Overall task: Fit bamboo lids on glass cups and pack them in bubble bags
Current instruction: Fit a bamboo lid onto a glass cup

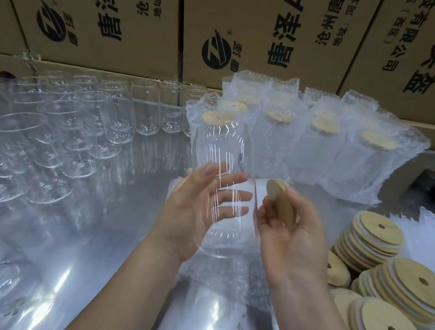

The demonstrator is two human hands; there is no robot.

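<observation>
head view: left hand (190, 209) grips one glass cup (221, 242) above the steel table (108, 234), thumb on the near side and fingers seen through the glass on the far side. cup is streaked with blur, so which end is the mouth is hard to tell. right hand (291, 237) pinches a bamboo lid (281, 205) edge-on, just beside the cup and apart from it. lid not yet seated.

judgement: cup is lifted clear of the table so both hands can bring lid and rim together. step in hand is lid fitting, bagging comes after.

layout reads as a line. unlidded cups (84, 135) in rows to the left, loose lid stacks (376, 237) near the right hand, finished cups in bubble bags (315, 151) standing at the back right against cardboard boxes (106, 15). supply on each side matches the hand that takes it.
</observation>
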